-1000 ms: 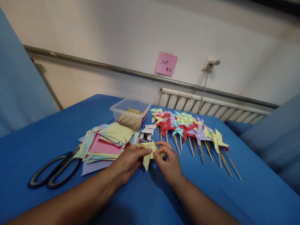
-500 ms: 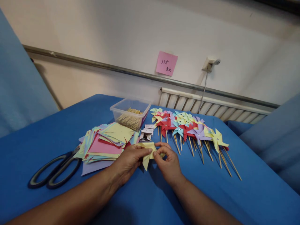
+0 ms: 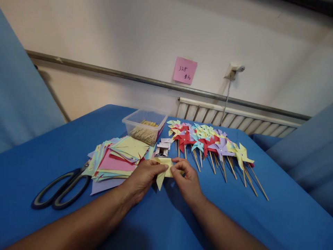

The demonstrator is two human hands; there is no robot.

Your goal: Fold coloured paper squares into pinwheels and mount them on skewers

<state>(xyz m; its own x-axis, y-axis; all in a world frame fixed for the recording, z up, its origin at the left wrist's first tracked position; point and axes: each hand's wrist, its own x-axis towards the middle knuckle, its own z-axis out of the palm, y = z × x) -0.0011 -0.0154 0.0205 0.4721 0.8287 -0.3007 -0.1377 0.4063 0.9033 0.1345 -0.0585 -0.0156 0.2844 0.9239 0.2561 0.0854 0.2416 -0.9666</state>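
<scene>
A pale yellow paper pinwheel [image 3: 161, 175], partly folded, is held up between my two hands above the blue cloth. My left hand [image 3: 145, 175] grips its left side, thumb on top near the middle. Thumb and fingers of my right hand [image 3: 187, 178] pinch its right side, and they hide part of the paper. One pointed flap hangs down between the hands. Just beyond my fingers stand small white boxes [image 3: 161, 150], the nearer one opened with dark shiny bits inside. To the left lies a stack of coloured paper squares [image 3: 118, 163], some with slits cut in them.
Scissors [image 3: 63, 187] with dark handles lie left of the stack. Behind it stands a clear plastic box [image 3: 130, 125] of thin wooden sticks [image 3: 145, 132]. Many finished pinwheels [image 3: 221, 149] on sticks lie to the right. A radiator [image 3: 234, 121] and wall are behind the table.
The hanging yellow flap has swung slightly left and up. Both hands keep hold of the paper, and my right fingers have shifted a little. Everything else stays where it was.
</scene>
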